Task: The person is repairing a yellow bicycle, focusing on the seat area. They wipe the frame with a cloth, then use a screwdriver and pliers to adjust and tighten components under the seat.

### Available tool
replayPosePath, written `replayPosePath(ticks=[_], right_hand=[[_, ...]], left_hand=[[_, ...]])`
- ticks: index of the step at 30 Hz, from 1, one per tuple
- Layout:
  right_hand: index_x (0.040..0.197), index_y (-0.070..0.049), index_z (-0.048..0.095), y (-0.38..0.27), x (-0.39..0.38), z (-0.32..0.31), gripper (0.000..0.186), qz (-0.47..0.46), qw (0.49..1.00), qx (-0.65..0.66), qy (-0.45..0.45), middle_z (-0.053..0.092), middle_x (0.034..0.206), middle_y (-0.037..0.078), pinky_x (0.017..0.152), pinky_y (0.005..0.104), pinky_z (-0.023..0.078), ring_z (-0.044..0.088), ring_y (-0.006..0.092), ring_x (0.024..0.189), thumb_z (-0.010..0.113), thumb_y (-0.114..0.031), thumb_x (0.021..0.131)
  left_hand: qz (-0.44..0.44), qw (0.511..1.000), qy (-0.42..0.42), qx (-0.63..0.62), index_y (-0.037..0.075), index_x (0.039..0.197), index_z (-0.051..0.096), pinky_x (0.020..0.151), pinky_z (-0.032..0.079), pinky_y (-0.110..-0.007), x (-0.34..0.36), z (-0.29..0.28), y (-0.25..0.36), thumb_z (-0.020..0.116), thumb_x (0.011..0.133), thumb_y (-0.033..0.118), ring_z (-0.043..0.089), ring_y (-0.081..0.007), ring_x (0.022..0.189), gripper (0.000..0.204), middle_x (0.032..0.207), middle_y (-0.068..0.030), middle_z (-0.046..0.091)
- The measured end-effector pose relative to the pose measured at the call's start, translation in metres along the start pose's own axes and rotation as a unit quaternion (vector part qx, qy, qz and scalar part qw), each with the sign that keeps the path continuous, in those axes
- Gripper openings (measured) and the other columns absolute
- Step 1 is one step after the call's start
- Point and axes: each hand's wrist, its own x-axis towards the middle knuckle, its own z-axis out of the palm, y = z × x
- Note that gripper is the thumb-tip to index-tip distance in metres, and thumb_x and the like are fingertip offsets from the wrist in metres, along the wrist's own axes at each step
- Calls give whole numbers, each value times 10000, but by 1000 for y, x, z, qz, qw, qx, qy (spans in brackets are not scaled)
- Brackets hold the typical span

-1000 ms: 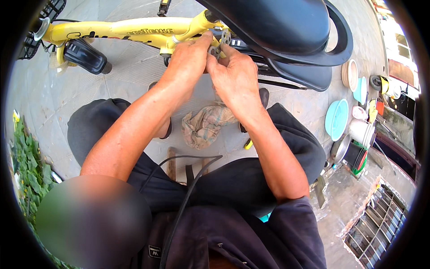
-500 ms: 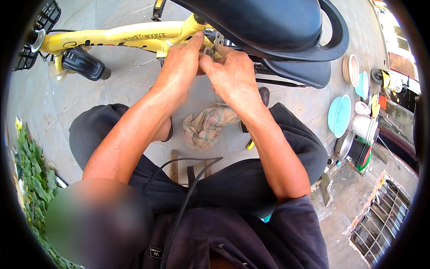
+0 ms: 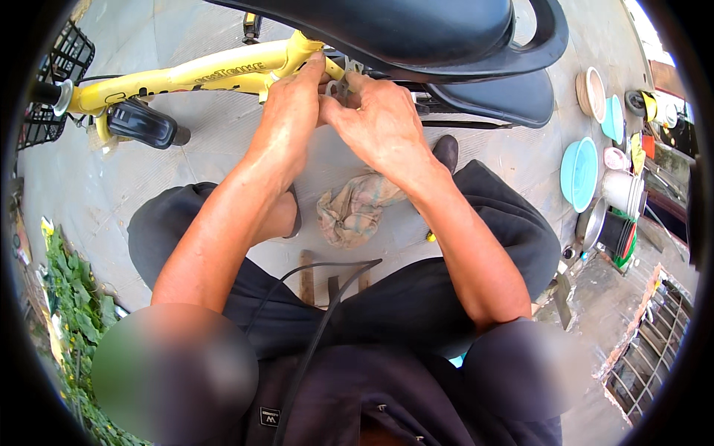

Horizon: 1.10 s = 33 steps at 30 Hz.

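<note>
A yellow bicycle frame (image 3: 193, 73) lies across the far side, with a large black saddle (image 3: 387, 33) at its right. My left hand (image 3: 292, 100) is against the frame just below the saddle, its fingers bent round behind the tube and partly hidden. Close beside it, my right hand (image 3: 378, 119) is closed, thumb and fingers pinching at a small grey metal plate with holes (image 3: 340, 88). The two hands nearly meet at this plate. What the left fingertips grip is out of sight.
A crumpled plaid cloth (image 3: 349, 212) lies on the paving between my feet. A black cable (image 3: 316, 327) runs over my lap. Turquoise basins (image 3: 579, 175), a white bucket (image 3: 619, 189) and a metal grate (image 3: 651, 357) are at right. Leafy plants (image 3: 78, 316) grow at left.
Both hands stay at the same spot by the metal plate, with slight finger shifts. The bicycle's saddle end sits a little further left and up in view, and the surroundings have shifted slightly right.
</note>
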Motion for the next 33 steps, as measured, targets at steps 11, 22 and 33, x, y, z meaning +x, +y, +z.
replayPosePath(ticks=[11,22,33], right_hand=[[877,77,600,11,-6,-1,429,0,1000,-9,11,607,687,248,695,418,483,619,387,708,587,-328,735],[967,15,584,7,-8,-4,496,66,998,15,-6,661,857,176,780,410,473,633,335,849,600,-427,742],[1053,16,587,19,-18,-5,595,68,997,37,15,667,863,171,807,425,466,629,346,890,608,-505,766]], left_hand=[[-5,1000,7,8,-88,1034,589,806,449,-325,-5,4,5,490,921,348,573,-196,863,461,991,-152,609],[9,999,6,45,-64,1138,555,701,463,-311,6,1,-3,429,951,365,578,-142,694,485,797,-61,591],[-22,998,13,54,-40,1178,517,813,480,-380,-8,4,3,398,965,385,582,-193,922,490,1030,-112,593]])
